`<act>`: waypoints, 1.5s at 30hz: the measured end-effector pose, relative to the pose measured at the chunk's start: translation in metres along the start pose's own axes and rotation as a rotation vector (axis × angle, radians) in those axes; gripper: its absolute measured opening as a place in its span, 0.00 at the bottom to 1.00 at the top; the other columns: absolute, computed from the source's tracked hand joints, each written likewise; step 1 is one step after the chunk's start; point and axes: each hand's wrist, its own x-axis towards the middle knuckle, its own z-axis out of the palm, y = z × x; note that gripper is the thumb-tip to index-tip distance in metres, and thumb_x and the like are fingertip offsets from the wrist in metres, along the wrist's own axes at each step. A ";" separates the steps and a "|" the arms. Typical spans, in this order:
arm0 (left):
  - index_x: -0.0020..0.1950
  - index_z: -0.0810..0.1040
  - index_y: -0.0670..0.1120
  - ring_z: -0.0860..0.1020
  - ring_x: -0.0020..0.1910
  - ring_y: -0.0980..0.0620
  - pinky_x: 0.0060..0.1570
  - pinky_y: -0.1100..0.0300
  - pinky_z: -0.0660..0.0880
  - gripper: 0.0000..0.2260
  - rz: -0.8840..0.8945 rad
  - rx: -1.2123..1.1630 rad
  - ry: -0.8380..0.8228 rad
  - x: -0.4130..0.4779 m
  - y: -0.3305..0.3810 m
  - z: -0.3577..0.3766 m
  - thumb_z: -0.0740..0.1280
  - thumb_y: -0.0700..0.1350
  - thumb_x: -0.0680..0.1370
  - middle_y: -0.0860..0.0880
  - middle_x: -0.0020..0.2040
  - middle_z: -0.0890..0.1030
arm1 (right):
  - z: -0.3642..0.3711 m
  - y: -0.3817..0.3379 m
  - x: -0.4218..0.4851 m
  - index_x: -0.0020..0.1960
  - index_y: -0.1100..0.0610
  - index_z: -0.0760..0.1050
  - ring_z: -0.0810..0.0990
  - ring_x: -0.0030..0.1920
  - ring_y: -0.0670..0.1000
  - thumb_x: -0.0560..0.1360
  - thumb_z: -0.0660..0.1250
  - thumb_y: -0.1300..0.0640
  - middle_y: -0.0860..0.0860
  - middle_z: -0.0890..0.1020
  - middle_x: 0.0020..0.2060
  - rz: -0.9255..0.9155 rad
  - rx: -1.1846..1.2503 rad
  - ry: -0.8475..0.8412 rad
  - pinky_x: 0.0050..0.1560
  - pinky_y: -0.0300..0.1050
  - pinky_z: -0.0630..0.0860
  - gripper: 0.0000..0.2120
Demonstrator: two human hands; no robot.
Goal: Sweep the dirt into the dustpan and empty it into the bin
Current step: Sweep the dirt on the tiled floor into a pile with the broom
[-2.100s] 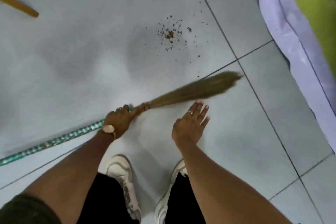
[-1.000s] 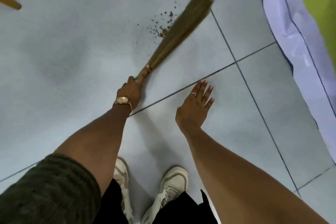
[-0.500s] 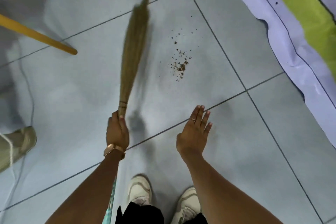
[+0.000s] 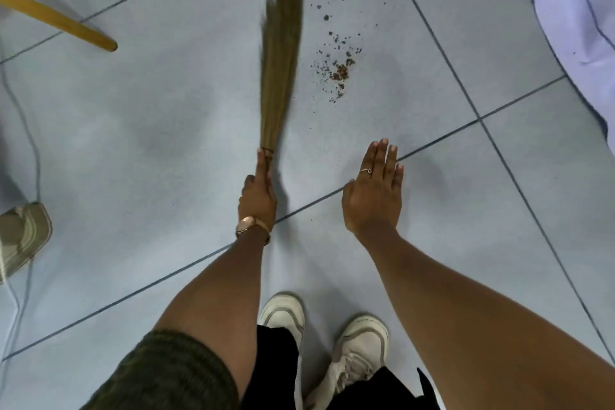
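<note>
Here's the left hand (image 4: 258, 198), wrapped tight around the neck of the broom (image 4: 279, 60), index finger stretched up along the binding where the bristles begin. The bristle bundle points away from the person, up the frame, a touch blurred at the tip, lying low over the pale blue floor tiles (image 4: 149, 130). Just to the right of the bristles, not touching them, sits the dirt (image 4: 339, 71): a small brown clump with crumbs scattered above and below it, all on the same big tile.

The right hand (image 4: 374, 191) holds nothing. It hovers flat, palm down, fingers together and extended, a ring on one finger, right over a grout line and near the lower edge of the dirt scatter. A rose-gold watch (image 4: 248, 225) sits on the left wrist.

Down below, two white sneakers (image 4: 359, 349) stand side by side. Far left, a wooden stick (image 4: 60, 22) angles in from the edge, and a thin cable (image 4: 31, 143) runs down the floor. Top right, a lilac sheet (image 4: 579, 10) drapes onto the tiles, well apart from the dirt.
</note>
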 end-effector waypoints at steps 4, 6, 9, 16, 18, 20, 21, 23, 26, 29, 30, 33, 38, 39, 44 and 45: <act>0.78 0.50 0.56 0.76 0.45 0.38 0.40 0.53 0.68 0.23 0.050 -0.017 -0.060 -0.008 0.022 0.005 0.51 0.47 0.83 0.37 0.50 0.76 | -0.013 0.003 0.004 0.78 0.63 0.40 0.42 0.79 0.57 0.81 0.51 0.56 0.58 0.44 0.78 -0.006 -0.011 0.035 0.79 0.54 0.43 0.31; 0.78 0.50 0.56 0.75 0.42 0.40 0.40 0.50 0.73 0.23 0.115 -0.002 -0.066 -0.011 0.033 -0.006 0.51 0.48 0.83 0.38 0.48 0.76 | -0.024 0.001 -0.002 0.78 0.63 0.40 0.42 0.79 0.57 0.81 0.52 0.56 0.58 0.44 0.78 0.027 0.007 0.043 0.79 0.54 0.44 0.32; 0.78 0.52 0.55 0.76 0.41 0.40 0.42 0.47 0.74 0.23 0.219 -0.001 -0.021 -0.001 0.039 -0.032 0.52 0.48 0.83 0.38 0.46 0.76 | -0.037 -0.002 -0.011 0.78 0.62 0.39 0.40 0.79 0.56 0.80 0.52 0.56 0.57 0.42 0.78 0.077 0.039 0.012 0.79 0.53 0.43 0.33; 0.78 0.56 0.55 0.76 0.51 0.30 0.50 0.41 0.72 0.23 0.155 0.201 0.090 0.095 0.040 -0.075 0.53 0.48 0.83 0.30 0.53 0.76 | -0.040 -0.006 0.006 0.77 0.62 0.37 0.38 0.78 0.56 0.81 0.52 0.57 0.56 0.40 0.78 0.090 0.083 0.016 0.79 0.53 0.41 0.33; 0.77 0.56 0.56 0.75 0.55 0.29 0.54 0.41 0.72 0.22 0.140 0.255 0.047 0.123 0.055 -0.078 0.53 0.49 0.83 0.29 0.58 0.75 | -0.035 -0.004 0.016 0.78 0.62 0.37 0.38 0.78 0.56 0.80 0.52 0.58 0.56 0.40 0.78 0.081 0.099 0.015 0.79 0.54 0.40 0.33; 0.76 0.58 0.56 0.74 0.57 0.28 0.55 0.41 0.72 0.22 0.203 0.309 0.018 0.148 0.082 -0.079 0.54 0.49 0.82 0.30 0.60 0.75 | -0.029 0.000 0.023 0.78 0.62 0.38 0.39 0.79 0.56 0.80 0.53 0.57 0.56 0.41 0.78 0.083 0.106 0.019 0.79 0.54 0.41 0.33; 0.76 0.60 0.56 0.74 0.57 0.28 0.56 0.41 0.72 0.21 0.245 0.335 0.002 0.159 0.099 -0.078 0.54 0.49 0.82 0.30 0.61 0.75 | -0.027 0.002 0.024 0.78 0.62 0.39 0.39 0.79 0.56 0.80 0.54 0.57 0.56 0.42 0.79 0.093 0.107 0.021 0.79 0.54 0.42 0.34; 0.75 0.60 0.57 0.75 0.58 0.29 0.55 0.42 0.73 0.21 0.316 0.394 -0.052 0.172 0.133 -0.077 0.53 0.49 0.82 0.31 0.61 0.75 | -0.025 0.006 0.023 0.78 0.62 0.39 0.39 0.79 0.56 0.80 0.54 0.56 0.56 0.42 0.79 0.132 0.103 0.010 0.79 0.54 0.42 0.34; 0.76 0.59 0.55 0.76 0.56 0.30 0.53 0.43 0.74 0.21 0.374 0.453 -0.116 0.172 0.163 -0.074 0.52 0.50 0.82 0.32 0.61 0.75 | -0.034 0.009 0.012 0.78 0.62 0.38 0.39 0.79 0.56 0.80 0.53 0.57 0.56 0.41 0.79 0.195 0.095 -0.002 0.79 0.54 0.41 0.33; 0.76 0.59 0.56 0.77 0.55 0.31 0.51 0.45 0.74 0.21 0.378 0.489 -0.164 0.154 0.161 -0.082 0.52 0.50 0.83 0.33 0.61 0.75 | -0.049 0.009 0.000 0.78 0.62 0.38 0.38 0.78 0.55 0.80 0.52 0.57 0.56 0.41 0.78 0.217 0.060 -0.022 0.79 0.55 0.40 0.33; 0.76 0.58 0.56 0.77 0.55 0.31 0.51 0.45 0.75 0.21 0.387 0.506 -0.183 0.146 0.156 -0.087 0.52 0.50 0.83 0.33 0.61 0.76 | -0.056 0.008 -0.003 0.78 0.62 0.37 0.37 0.78 0.55 0.80 0.52 0.58 0.56 0.40 0.78 0.229 0.056 -0.027 0.79 0.55 0.40 0.33; 0.77 0.56 0.58 0.77 0.53 0.33 0.51 0.44 0.75 0.22 0.407 0.578 -0.235 0.123 0.136 -0.104 0.52 0.49 0.82 0.35 0.58 0.76 | -0.076 0.004 -0.013 0.78 0.62 0.37 0.37 0.78 0.55 0.79 0.52 0.58 0.55 0.40 0.78 0.253 0.055 -0.032 0.79 0.55 0.40 0.33; 0.77 0.52 0.59 0.78 0.50 0.35 0.49 0.46 0.74 0.23 0.416 0.697 -0.277 0.076 0.111 -0.144 0.51 0.48 0.83 0.38 0.57 0.74 | -0.111 -0.018 -0.039 0.78 0.62 0.38 0.38 0.79 0.55 0.79 0.54 0.57 0.56 0.41 0.79 0.239 0.090 -0.033 0.79 0.55 0.41 0.35; 0.77 0.51 0.59 0.78 0.49 0.35 0.48 0.47 0.74 0.23 0.417 0.710 -0.279 0.067 0.108 -0.151 0.51 0.48 0.83 0.39 0.57 0.74 | -0.115 -0.022 -0.045 0.78 0.62 0.38 0.38 0.79 0.55 0.79 0.55 0.57 0.56 0.41 0.79 0.229 0.094 -0.038 0.79 0.55 0.41 0.35; 0.77 0.50 0.61 0.79 0.43 0.38 0.41 0.51 0.72 0.24 0.390 0.695 -0.273 0.009 0.096 -0.193 0.51 0.48 0.83 0.42 0.54 0.73 | -0.132 -0.041 -0.081 0.78 0.63 0.40 0.40 0.79 0.56 0.78 0.55 0.57 0.57 0.44 0.79 0.200 0.122 -0.031 0.78 0.55 0.40 0.35; 0.77 0.50 0.61 0.78 0.41 0.39 0.40 0.51 0.73 0.24 0.377 0.675 -0.260 -0.004 0.093 -0.202 0.51 0.48 0.83 0.43 0.53 0.73 | -0.135 -0.043 -0.089 0.78 0.62 0.39 0.39 0.79 0.56 0.79 0.54 0.56 0.57 0.43 0.79 0.201 0.120 -0.040 0.78 0.55 0.40 0.35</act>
